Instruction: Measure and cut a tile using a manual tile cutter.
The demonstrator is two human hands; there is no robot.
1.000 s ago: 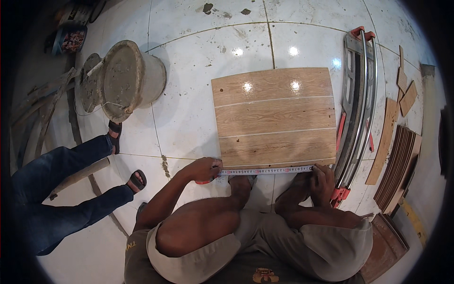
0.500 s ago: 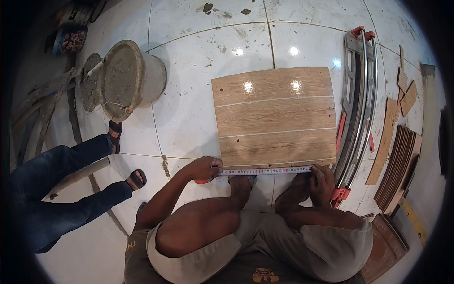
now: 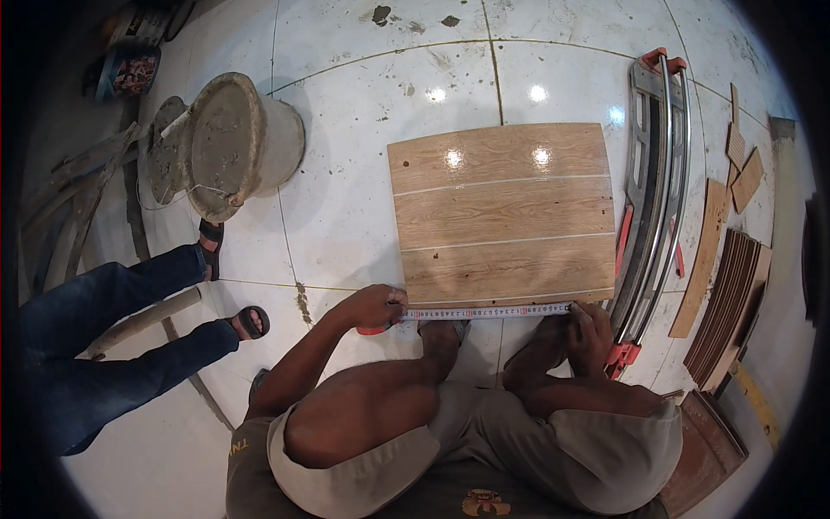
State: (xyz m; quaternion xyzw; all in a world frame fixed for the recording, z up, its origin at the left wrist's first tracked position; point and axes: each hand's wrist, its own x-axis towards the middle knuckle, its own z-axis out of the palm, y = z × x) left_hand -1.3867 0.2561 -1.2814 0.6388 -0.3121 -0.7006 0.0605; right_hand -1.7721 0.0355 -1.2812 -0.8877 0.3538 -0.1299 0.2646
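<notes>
A round grey bucket (image 3: 287,143) with a rough, crusted rim holds grey, pitted sludge (image 3: 223,149); a dark tub (image 3: 134,71) stands farther off, its contents too dim to tell. On the glossy white floor (image 3: 346,233) lies a roughly rectangular, wood-grained tile (image 3: 506,212), shiny, with pale stripes across it. Along its near edge runs the tape measure (image 3: 484,313), a thin pale strip. The left hand (image 3: 373,307) is closed round its red case; the right hand (image 3: 590,333) pinches the other end near the tile's corner, beside a metal-railed cutter (image 3: 661,182).
</notes>
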